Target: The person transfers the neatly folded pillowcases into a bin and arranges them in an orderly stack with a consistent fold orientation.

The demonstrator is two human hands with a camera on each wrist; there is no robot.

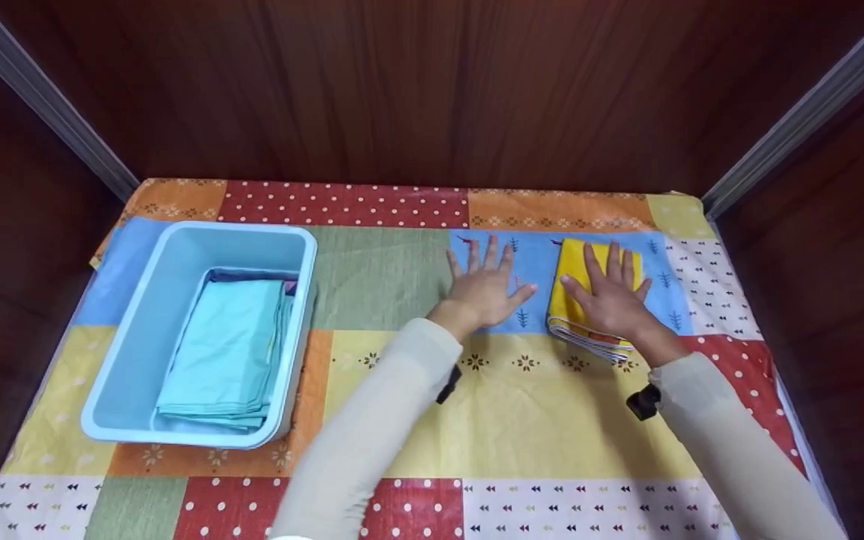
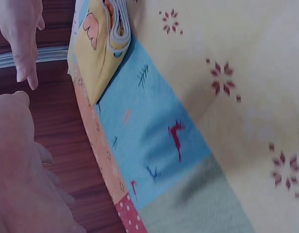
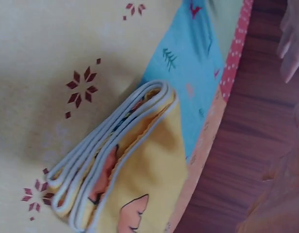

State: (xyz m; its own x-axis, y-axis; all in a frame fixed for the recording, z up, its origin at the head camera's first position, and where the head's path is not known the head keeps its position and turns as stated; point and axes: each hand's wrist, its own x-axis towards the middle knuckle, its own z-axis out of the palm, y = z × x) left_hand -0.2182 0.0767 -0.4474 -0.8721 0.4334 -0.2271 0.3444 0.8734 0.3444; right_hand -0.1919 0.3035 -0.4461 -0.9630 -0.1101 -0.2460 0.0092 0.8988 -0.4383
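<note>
We see a yellow cloth (image 3: 161, 165) with dark-outlined orange motifs and whitish edging. We also see a pale blue tub (image 1: 148, 337) and plain turquoise fabric (image 1: 218, 345). Our patchwork tablecloth (image 1: 537, 420) mixes yellow, orange, blue, sage green, white-dotted red, and white printed with small triangles; we spot dark red starry blossoms on yellow. We note cream sleeves (image 1: 364, 427) and streaky, dark reddish-brown walls (image 1: 372, 90).

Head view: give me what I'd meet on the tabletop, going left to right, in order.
Light-blue tub with folded turquoise cloth inside → left hand → yellow folded cloth. The right hand overlaps the yellow cloth, so it gets no separate place.
</note>
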